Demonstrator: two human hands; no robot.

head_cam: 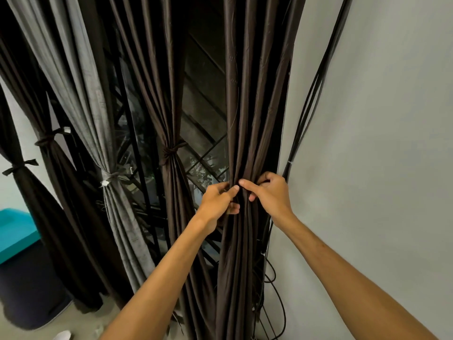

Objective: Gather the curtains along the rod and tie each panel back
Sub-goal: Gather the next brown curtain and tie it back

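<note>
Grey wall point(367, 119) filled the right side. Four curtains point(171, 94) to the left were already tied. The left hand point(218, 200) and right hand point(269, 192) pinched the last brown curtain point(245, 106) near the middle, bunched but not tied yet.

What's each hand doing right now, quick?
Left hand: closed, pinching the gathered folds of the rightmost dark brown fabric curtain panel.
Right hand: closed, gripping the same panel.
</note>
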